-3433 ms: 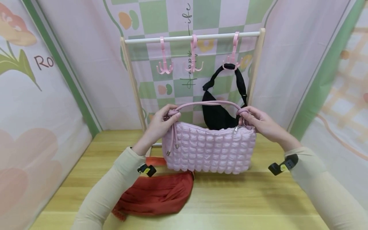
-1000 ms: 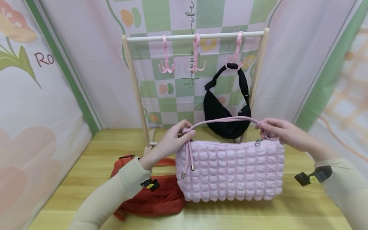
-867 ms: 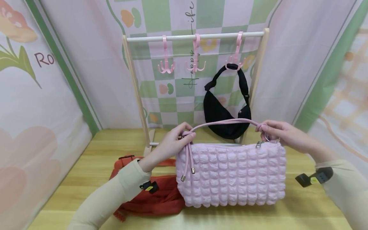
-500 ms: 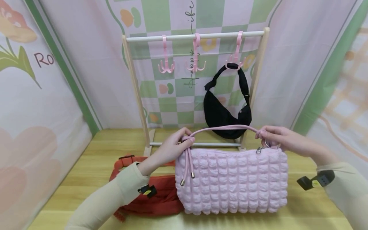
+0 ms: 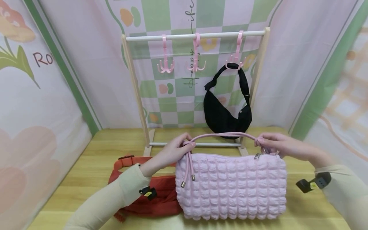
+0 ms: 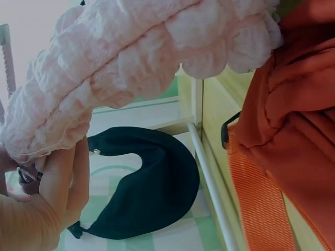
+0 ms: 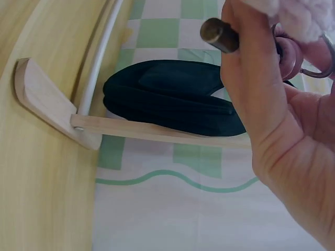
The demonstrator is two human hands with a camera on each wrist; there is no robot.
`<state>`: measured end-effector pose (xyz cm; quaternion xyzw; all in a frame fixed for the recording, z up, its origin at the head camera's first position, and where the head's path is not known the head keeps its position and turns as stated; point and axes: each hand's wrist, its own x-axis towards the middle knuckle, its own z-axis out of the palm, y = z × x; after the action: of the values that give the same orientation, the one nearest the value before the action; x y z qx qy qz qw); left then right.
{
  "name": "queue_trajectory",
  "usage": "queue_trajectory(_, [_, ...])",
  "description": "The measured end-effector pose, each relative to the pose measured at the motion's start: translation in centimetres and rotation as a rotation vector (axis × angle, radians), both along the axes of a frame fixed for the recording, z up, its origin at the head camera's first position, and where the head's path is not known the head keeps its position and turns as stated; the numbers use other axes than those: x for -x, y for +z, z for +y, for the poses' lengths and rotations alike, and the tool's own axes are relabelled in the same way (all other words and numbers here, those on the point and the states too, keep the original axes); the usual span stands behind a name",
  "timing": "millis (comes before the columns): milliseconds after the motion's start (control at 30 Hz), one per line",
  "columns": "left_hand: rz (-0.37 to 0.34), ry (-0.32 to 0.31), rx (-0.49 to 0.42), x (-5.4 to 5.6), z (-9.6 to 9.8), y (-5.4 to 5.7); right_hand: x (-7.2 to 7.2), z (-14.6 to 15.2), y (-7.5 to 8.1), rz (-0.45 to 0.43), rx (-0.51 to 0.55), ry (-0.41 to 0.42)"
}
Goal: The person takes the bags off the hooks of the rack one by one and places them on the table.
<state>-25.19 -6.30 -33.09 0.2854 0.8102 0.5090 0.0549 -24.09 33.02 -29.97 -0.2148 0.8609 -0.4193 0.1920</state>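
A pink puffy quilted handbag (image 5: pixel 233 187) hangs upright between my two hands, low over the table's front half. At the bag's left end, my left hand (image 5: pixel 175 148) grips the knotted base of the cord strap (image 5: pixel 224 134); two cord ends with metal tips dangle below it. My right hand (image 5: pixel 280 145) pinches the strap's other knot, by the ring and the zipper pull (image 5: pixel 257 156). In the right wrist view a metal cord tip (image 7: pixel 219 35) pokes out beside the fingers. The strap arches up between the hands.
Behind stands a wooden rack with a white rail (image 5: pixel 178 37) and pink hooks (image 5: pixel 165 65). A black shoulder bag (image 5: pixel 224 118) hangs on the right hook. An orange-red bag (image 5: pixel 155 199) lies on the wooden table (image 5: pixel 95 166) under my left forearm, partly behind the pink bag.
Over the last seconds both hands have carried the pink handbag back from the rack, rightward and down toward the table's front. The grips stay the same; the black bag shows more fully.
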Motion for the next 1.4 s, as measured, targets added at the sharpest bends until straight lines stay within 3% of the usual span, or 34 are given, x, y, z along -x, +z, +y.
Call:
queue_trajectory(300, [-0.066,0.003,0.016,0.5,0.1,-1.0,0.3,0.1,-1.2,-0.032,-0.015,-0.02])
queue_trajectory(1400, [-0.139,0.005,0.092,2.9,0.1,-3.3,1.8,0.4,-4.0,-0.093,-0.02,-0.079])
